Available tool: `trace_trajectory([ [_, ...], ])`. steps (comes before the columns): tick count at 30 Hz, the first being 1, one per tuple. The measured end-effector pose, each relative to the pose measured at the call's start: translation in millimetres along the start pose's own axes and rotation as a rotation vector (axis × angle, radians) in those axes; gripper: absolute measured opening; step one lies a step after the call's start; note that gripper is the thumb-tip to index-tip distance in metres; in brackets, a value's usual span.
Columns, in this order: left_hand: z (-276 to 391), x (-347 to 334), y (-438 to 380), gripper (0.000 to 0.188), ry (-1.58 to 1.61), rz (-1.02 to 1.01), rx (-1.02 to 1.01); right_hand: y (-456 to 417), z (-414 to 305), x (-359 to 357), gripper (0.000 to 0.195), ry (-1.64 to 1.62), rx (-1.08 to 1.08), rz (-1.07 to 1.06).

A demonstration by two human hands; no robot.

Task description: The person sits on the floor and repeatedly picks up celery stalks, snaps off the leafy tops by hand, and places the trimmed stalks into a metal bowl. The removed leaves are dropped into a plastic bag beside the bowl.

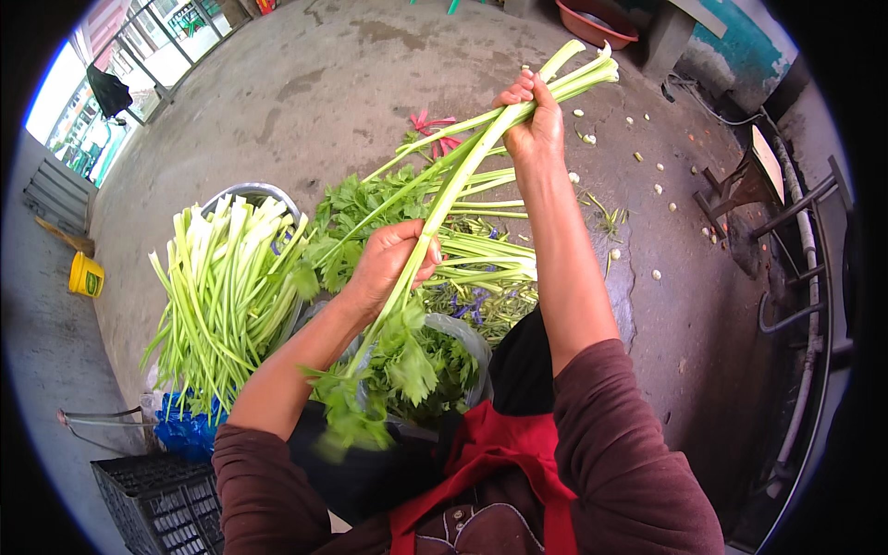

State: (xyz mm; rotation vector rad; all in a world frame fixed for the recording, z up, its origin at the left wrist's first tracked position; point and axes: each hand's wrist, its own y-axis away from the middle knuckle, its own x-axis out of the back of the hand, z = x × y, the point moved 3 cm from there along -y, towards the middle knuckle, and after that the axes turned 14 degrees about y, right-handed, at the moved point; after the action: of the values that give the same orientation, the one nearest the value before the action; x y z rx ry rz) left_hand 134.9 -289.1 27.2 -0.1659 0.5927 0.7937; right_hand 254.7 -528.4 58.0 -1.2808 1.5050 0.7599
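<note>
Several long celery stalks [461, 170] stretch between my two hands, pale cut ends at the upper right and leaves at the lower left. My right hand [533, 114] is closed around the bundle close to the pale ends. Lower down, my left hand [395, 263] pinches one stalk between thumb and fingers. Leaves on that stalk hang blurred over a clear plastic bag [461, 329] of celery leaves [416, 368] between my knees. More leafy celery [485, 257] lies on the floor beyond my left hand. A big heap of bare stalks [229, 284] rests across a metal basin [260, 189] on the left.
Root-end scraps [658, 189] and trimmings dot the concrete floor [333, 83] at right. A black plastic crate [163, 503] and a blue plastic bag [184, 427] are at lower left. A yellow bucket [87, 275] stands by the left wall. A red basin [598, 24] sits at the back.
</note>
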Motion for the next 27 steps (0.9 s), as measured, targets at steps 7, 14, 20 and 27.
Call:
trace_trajectory([
  [7,0,-20,14,0.043,0.265,-0.067,0.192,-6,-22,6,0.007,-0.021,0.077,0.001],
  [14,4,-29,16,0.053,0.731,-0.407,0.151,-7,-17,8,0.008,-0.11,0.034,-0.018],
  [20,10,-24,15,0.05,0.307,-0.224,0.14,-6,-27,12,0.009,-0.106,0.048,-0.022],
  [27,1,-9,10,0.013,-0.057,-0.02,0.082,-2,-12,3,0.011,-0.014,0.011,0.014],
])
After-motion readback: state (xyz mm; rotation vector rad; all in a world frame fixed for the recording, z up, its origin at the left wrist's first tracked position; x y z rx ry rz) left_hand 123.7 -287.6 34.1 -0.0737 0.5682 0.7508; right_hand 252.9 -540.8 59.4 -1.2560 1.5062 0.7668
